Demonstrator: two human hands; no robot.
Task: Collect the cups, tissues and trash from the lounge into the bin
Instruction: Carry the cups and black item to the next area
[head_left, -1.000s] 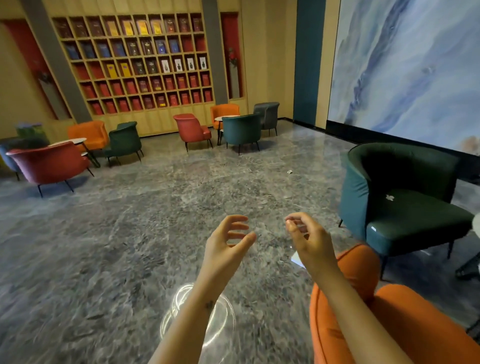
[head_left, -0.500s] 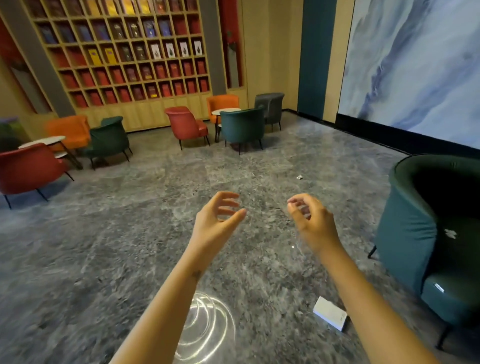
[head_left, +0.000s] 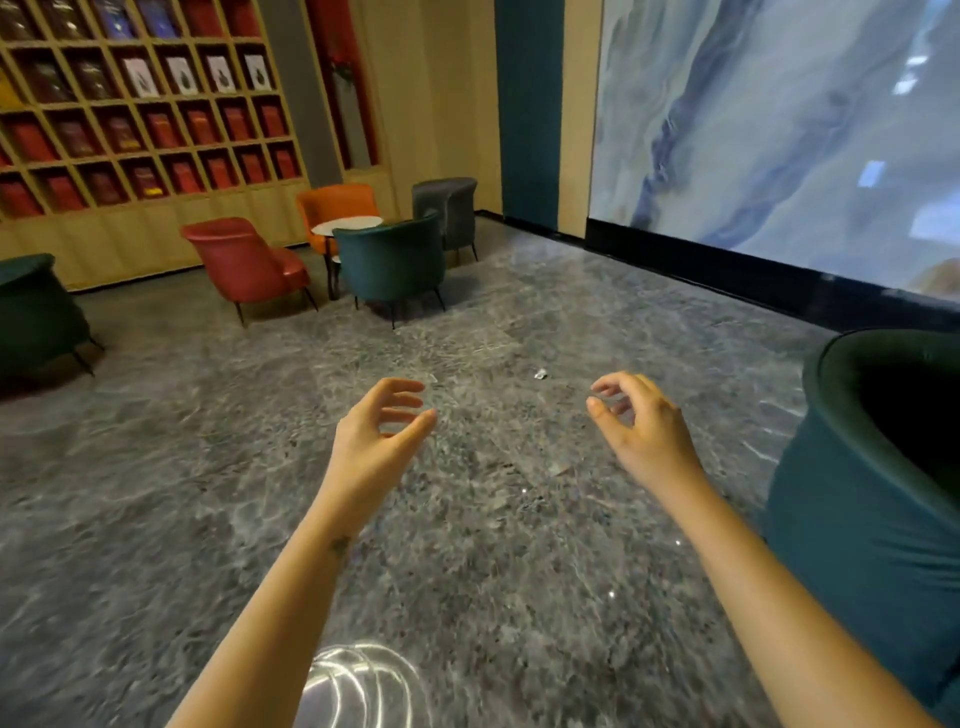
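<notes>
A small pale scrap of litter (head_left: 540, 373) is seen on the grey marble floor (head_left: 156, 467) of a lounge, lying in open space beyond two outstretched hands and well apart from every seat; whether it is tissue or wrapper cannot be told at this size. The left hand (head_left: 376, 441) and the right hand (head_left: 641, 434) are held out above the floor, each with fingers loosely curled and thumb apart from them, and nothing is gripped by either. No bin and no cups are shown in the view. A dark green armchair (head_left: 857, 509) is cut off by the right edge, close beside the right forearm. Farther back, a teal chair (head_left: 389, 265), a red chair (head_left: 244, 265), an orange chair (head_left: 337, 205) and a grey chair (head_left: 447, 205) are grouped round a small round table (head_left: 347, 224), before a wall of shelved books (head_left: 156, 119). The step in hand is judged to be an approach to the scrap. The risks are judged modest but real. The scrap looks light and flat, so it could be slid along the polished stone or missed by a hurried pinch. The near floor is smeared by motion blur, and the armchair at the right could be clipped in passing. With the bin out of sight, a loosely held scrap could be dropped on the carry.
</notes>
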